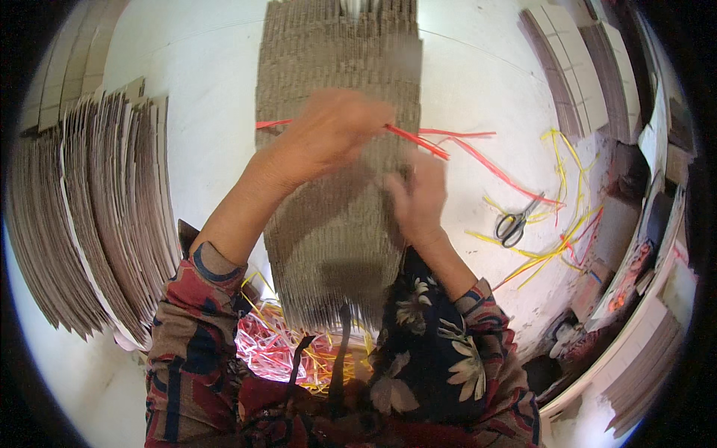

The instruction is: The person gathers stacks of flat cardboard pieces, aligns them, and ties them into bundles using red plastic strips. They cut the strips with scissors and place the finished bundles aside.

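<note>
Red strap [418, 142] is held in the closed fingers of the left hand [328, 134], above the corrugated stack [336, 63]. Right hand [423, 198] overlaps the stack's right edge; blur hides whether its fingers grip. Open pale floor [478, 89] borders both long edges, reaching stacked cardboard [104, 216] left, scissors [511, 230] right.

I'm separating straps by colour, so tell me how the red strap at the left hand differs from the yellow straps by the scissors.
The red strap crosses the cardboard stack, while the yellow straps lie on the pale surface. The red strap runs fairly straight; the yellow straps bend and cross one another. Both are thin and ribbon-like.
</note>
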A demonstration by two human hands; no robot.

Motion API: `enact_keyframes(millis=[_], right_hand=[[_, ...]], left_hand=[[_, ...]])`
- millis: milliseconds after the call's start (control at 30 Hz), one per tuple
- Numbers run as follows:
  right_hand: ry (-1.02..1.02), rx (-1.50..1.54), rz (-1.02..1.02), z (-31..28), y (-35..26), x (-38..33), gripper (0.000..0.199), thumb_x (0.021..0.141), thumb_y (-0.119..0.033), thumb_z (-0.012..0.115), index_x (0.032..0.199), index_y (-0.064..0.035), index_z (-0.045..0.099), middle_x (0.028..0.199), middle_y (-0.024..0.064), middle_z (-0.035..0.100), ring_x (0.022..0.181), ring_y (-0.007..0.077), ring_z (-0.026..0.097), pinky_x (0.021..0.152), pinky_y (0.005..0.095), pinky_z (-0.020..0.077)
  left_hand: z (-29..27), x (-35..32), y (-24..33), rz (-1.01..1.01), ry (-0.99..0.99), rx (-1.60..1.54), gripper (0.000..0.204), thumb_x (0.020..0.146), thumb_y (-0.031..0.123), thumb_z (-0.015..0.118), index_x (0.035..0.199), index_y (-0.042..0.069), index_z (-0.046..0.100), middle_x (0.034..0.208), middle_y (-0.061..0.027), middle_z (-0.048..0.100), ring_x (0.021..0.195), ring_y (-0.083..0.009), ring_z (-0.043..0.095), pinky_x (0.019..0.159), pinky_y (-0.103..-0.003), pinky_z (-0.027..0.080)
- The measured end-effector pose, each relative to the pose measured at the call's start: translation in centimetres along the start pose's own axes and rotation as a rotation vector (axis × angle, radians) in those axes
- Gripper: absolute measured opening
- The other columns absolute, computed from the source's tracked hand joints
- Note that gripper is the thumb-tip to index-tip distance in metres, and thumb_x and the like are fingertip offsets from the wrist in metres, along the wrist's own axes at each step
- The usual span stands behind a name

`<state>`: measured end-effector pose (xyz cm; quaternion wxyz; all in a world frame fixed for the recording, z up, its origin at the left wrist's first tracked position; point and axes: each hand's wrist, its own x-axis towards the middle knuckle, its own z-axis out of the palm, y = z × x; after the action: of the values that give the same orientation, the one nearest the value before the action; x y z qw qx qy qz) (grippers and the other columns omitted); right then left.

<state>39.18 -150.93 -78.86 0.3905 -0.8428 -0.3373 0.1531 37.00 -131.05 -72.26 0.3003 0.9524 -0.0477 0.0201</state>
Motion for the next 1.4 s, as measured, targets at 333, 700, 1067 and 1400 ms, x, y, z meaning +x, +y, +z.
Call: enact_keyframes(millis=[333,700,1067,1400], right_hand=[[-0.180,0.336,0.167,1.7,6.5,1.1,0.026,0.078,-0.014,0.057,0.099,0.0012,0.055,0.090,0.0198,0.054,0.086,0.0373,0.054,0.069,0.0448,0.0456],[-0.217,-0.444,-0.074,3.8,15.7,6.1,0.017,0.075,-0.004,0.052,0.091,-0.0037,0.056,0.083,0.0156,0.058,0.070,0.0336,0.062,0.064,0.0404,0.0506],[-0.291,-0.666,-0.204,-4.2,13.0,8.6,0.012,0.075,-0.009,0.055,0.067,-0.0014,0.061,0.071,0.0164,0.062,0.069,0.0279,0.063,0.058,0.0387,0.0485],[-0.704,1.075,0.168,-7.2,4.0,11.2,0.021,0.083,-0.016,0.054,0.073,0.0001,0.063,0.054,0.0013,0.056,0.044,0.0042,0.044,0.037,0.0167,0.0311]], left_hand=[[11.1,2.1,-4.0,0.109,0.130,-0.110,0.010,0.078,0.005,0.059,0.087,0.005,0.062,0.098,-0.0066,0.062,0.099,-0.0233,0.055,0.096,-0.039,0.037],[12.6,2.9,-3.5,-0.077,0.217,-0.205,0.008,0.079,0.009,0.061,0.087,0.005,0.062,0.087,-0.0049,0.062,0.088,-0.0217,0.058,0.101,-0.043,0.032],[11.9,2.8,-3.6,-0.037,0.136,-0.166,0.011,0.077,0.010,0.064,0.088,0.007,0.063,0.089,-0.0037,0.063,0.094,-0.0215,0.057,0.102,-0.043,0.029],[10.8,1.7,-4.2,-0.266,-0.027,-0.613,0.015,0.074,0.008,0.067,0.089,0.006,0.068,0.097,-0.0044,0.065,0.097,-0.0189,0.057,0.097,-0.036,0.035]])
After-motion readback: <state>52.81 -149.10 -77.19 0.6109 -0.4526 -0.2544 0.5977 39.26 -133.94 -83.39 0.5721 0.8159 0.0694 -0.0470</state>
